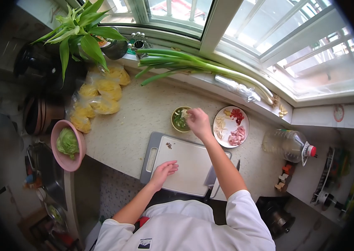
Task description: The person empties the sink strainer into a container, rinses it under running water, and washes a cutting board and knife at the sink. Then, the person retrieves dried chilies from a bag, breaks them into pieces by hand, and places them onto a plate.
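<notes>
My right hand (198, 122) is closed at the rim of a small bowl (179, 120) of chopped greens, with pale bits at its fingertips; what it pinches is too small to name. My left hand (165, 173) hovers over the left part of the white cutting board (187, 167), fingers apart and nothing in them. A small dark heap (169, 145) lies near the board's upper left. On the board's right edge rests a cleaver (211, 179). Right of the bowl, a white plate (223, 140) holds pink meat (237, 136), red pieces (237, 116) and pale slivers (220, 125).
Bagged yellow noodles (101, 94) and a pink bowl (81, 155) with lettuce (67, 143) are at left. Long green onions (202, 63) line the windowsill. An oil bottle (283, 144) lies at right. A potted plant (85, 35) stands at upper left.
</notes>
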The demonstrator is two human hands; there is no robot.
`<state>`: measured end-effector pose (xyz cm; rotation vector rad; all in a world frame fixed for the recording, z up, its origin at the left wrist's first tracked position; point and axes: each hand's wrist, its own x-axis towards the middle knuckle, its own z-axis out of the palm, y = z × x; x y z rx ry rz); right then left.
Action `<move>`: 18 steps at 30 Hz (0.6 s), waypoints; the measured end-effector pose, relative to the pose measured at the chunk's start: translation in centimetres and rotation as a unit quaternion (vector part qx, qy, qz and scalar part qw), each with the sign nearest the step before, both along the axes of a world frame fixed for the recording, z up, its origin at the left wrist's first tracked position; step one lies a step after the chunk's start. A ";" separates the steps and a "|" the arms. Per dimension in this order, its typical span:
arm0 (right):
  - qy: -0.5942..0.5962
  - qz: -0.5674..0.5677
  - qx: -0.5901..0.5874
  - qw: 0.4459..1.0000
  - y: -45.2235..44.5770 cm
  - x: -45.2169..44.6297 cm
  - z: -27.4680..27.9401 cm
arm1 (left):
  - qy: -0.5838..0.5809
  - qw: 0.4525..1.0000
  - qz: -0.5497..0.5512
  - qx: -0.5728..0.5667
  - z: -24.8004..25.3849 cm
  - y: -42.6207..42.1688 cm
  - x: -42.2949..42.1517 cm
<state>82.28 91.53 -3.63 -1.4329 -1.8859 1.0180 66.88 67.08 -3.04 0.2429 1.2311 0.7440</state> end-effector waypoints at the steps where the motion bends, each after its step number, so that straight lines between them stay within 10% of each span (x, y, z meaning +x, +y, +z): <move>1: -0.010 0.004 0.005 1.000 0.0 -0.4 -0.3 | 0.001 1.000 0.005 -0.002 -0.1 -0.1 -0.3; 18: -0.093 -0.067 0.123 0.986 -2.0 4.8 -1.1 | -0.002 1.000 -0.009 0.003 -0.2 0.4 -0.6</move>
